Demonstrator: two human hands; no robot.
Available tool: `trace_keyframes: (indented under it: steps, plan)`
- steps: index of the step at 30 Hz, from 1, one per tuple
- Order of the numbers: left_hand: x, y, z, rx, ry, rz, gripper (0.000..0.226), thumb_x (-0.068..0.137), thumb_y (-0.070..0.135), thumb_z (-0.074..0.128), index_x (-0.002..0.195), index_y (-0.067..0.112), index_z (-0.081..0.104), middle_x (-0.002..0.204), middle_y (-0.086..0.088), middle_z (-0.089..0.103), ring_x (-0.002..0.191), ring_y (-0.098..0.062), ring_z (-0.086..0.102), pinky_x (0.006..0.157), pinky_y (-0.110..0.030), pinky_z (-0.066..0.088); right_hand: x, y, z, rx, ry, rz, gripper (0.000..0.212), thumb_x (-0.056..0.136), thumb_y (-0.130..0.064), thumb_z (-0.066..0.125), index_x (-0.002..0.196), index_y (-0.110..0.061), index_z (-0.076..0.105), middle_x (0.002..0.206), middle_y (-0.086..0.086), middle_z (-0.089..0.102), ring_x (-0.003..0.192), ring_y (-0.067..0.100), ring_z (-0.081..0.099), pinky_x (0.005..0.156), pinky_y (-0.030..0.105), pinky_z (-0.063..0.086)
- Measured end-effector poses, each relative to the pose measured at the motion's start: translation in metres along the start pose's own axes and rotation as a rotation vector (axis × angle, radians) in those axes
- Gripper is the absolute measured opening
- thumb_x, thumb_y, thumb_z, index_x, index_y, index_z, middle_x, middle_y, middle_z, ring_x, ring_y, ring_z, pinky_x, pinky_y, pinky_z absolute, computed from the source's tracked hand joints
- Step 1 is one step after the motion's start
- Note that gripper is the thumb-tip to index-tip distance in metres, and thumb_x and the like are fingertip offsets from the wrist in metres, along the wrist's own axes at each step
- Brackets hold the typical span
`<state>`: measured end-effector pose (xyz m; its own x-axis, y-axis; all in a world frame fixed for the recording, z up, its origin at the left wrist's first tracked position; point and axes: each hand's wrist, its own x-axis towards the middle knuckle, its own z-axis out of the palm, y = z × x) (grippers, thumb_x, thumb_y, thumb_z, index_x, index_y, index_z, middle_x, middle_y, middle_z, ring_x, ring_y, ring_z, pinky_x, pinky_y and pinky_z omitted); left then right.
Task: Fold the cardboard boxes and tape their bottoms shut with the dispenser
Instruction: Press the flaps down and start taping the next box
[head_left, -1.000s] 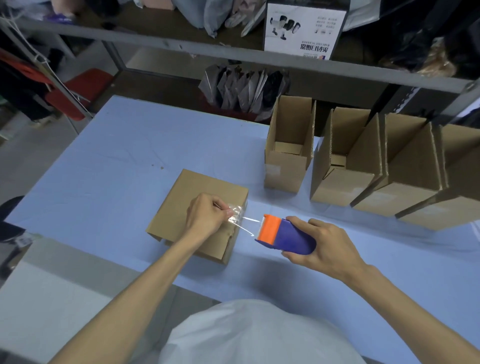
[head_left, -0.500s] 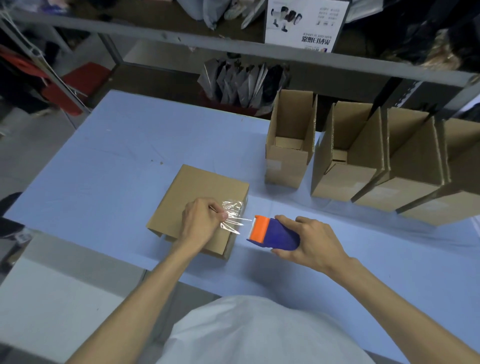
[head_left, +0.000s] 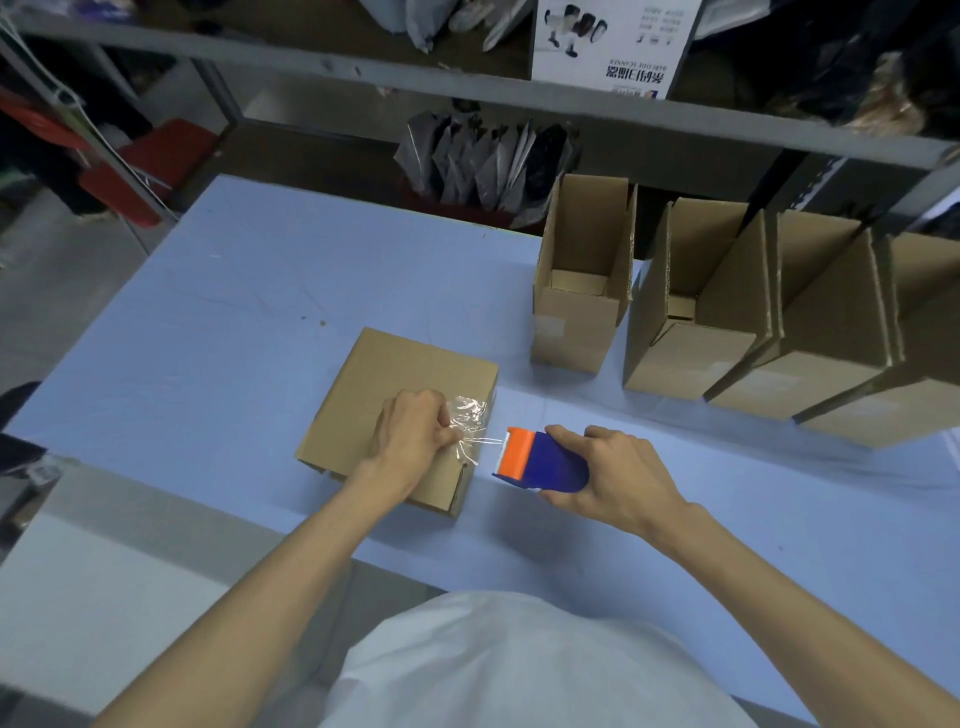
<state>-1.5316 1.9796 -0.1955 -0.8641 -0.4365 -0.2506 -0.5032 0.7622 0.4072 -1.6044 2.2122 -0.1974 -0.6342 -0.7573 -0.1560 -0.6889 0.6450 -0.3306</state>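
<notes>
Cardboard box sits near the surface's front edge; left hand pinches crumpled tape, right hand grips the dispenser.

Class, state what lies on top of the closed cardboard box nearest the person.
On the box: the left hand, pinching crumpled clear tape near its right edge. The hand covers the cardboard beneath it, so any flap seam there is hidden.
</notes>
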Motion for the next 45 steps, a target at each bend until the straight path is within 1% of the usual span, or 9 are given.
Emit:
trace_keyframes:
  steps: [10, 16, 25, 29, 34, 37, 39, 42, 45]
  plan:
    - [0.004, -0.008, -0.001, 0.142, 0.051, -0.055, 0.061, 0.066, 0.058, 0.079, 0.089, 0.008, 0.052, 0.083, -0.007, 0.064, 0.083, -0.033, 0.060, 0.063, -0.036, 0.041, 0.006, -0.003, 0.001, -0.079, -0.022, 0.019, 0.064, 0.076, -0.059, 0.062, 0.131, -0.029, 0.045, 0.095, -0.001, 0.061, 0.081, 0.021, 0.058, 0.061, 0.025, 0.035]
    - [-0.004, -0.024, 0.014, -0.272, 0.086, 0.083, 0.029, 0.069, 0.030, 0.084, 0.082, 0.022, 0.059, 0.065, 0.009, 0.056, 0.063, -0.006, 0.055, 0.061, -0.027, 0.044, 0.010, -0.007, 0.002, -0.053, -0.058, 0.019, 0.062, 0.077, -0.057, 0.065, 0.128, -0.026, 0.047, 0.099, 0.000, 0.062, 0.078, 0.018, 0.053, 0.063, 0.024, 0.034]
    - [-0.003, -0.020, 0.018, -0.348, -0.011, 0.180, 0.020, 0.073, 0.017, 0.078, 0.088, 0.026, 0.068, 0.073, 0.009, 0.058, 0.063, -0.009, 0.053, 0.067, -0.025, 0.045, 0.049, -0.055, 0.003, -0.364, -0.177, -0.032, 0.019, 0.077, -0.026, 0.065, 0.084, -0.019, 0.048, 0.092, 0.007, 0.065, 0.078, 0.029, 0.061, 0.057, 0.030, 0.028]
    - [0.000, -0.030, 0.011, -0.363, -0.011, 0.205, 0.021, 0.077, 0.017, 0.077, 0.090, 0.030, 0.067, 0.074, 0.009, 0.058, 0.063, -0.004, 0.051, 0.066, -0.021, 0.043, 0.039, -0.052, 0.019, -0.437, -0.245, -0.051, 0.022, 0.082, -0.016, 0.064, 0.103, -0.013, 0.058, 0.103, 0.009, 0.064, 0.094, 0.029, 0.062, 0.064, 0.031, 0.034]
    - [-0.005, -0.020, 0.016, 0.029, -0.030, 0.432, 0.028, 0.087, 0.014, 0.060, 0.098, 0.039, 0.065, 0.091, 0.008, 0.052, 0.077, -0.014, 0.051, 0.060, -0.030, 0.039, 0.010, -0.021, 0.029, -0.331, -0.092, 0.165, 0.075, 0.084, -0.054, 0.058, 0.141, -0.013, 0.031, 0.106, 0.011, 0.055, 0.088, 0.030, 0.061, 0.059, 0.031, 0.032]
    - [-0.006, -0.014, 0.018, 0.156, -0.132, 0.421, 0.013, 0.087, 0.026, 0.055, 0.089, 0.038, 0.058, 0.103, 0.004, 0.055, 0.093, -0.024, 0.053, 0.071, -0.033, 0.042, 0.009, -0.010, 0.030, -0.332, -0.002, 0.221, 0.075, 0.091, -0.058, 0.043, 0.148, -0.014, 0.024, 0.107, 0.011, 0.055, 0.086, 0.028, 0.059, 0.057, 0.030, 0.032]
    - [-0.003, -0.011, 0.023, 0.301, -0.176, 0.483, 0.022, 0.091, 0.017, 0.052, 0.109, 0.024, 0.064, 0.123, -0.008, 0.048, 0.114, -0.028, 0.046, 0.086, -0.039, 0.043, 0.012, -0.004, 0.026, -0.326, 0.019, 0.264, 0.067, 0.095, -0.051, 0.038, 0.149, -0.015, 0.023, 0.108, 0.012, 0.055, 0.087, 0.029, 0.058, 0.057, 0.031, 0.034]
    - [0.000, -0.009, 0.019, 0.313, -0.096, 0.568, 0.022, 0.088, 0.011, 0.054, 0.105, 0.024, 0.063, 0.099, -0.001, 0.036, 0.099, -0.025, 0.045, 0.063, -0.033, 0.035, 0.014, 0.006, 0.028, -0.243, 0.015, 0.258, 0.061, 0.096, -0.031, 0.047, 0.149, -0.010, 0.024, 0.114, 0.016, 0.054, 0.095, 0.033, 0.055, 0.065, 0.038, 0.041]
    - [0.006, -0.002, 0.014, 0.100, -0.016, 0.482, 0.029, 0.090, 0.013, 0.054, 0.115, 0.023, 0.064, 0.102, -0.002, 0.047, 0.095, -0.022, 0.047, 0.064, -0.032, 0.040, 0.016, 0.016, 0.040, -0.124, 0.081, 0.268, 0.068, 0.084, 0.005, 0.051, 0.147, 0.000, 0.025, 0.116, 0.023, 0.050, 0.092, 0.037, 0.050, 0.065, 0.042, 0.037]
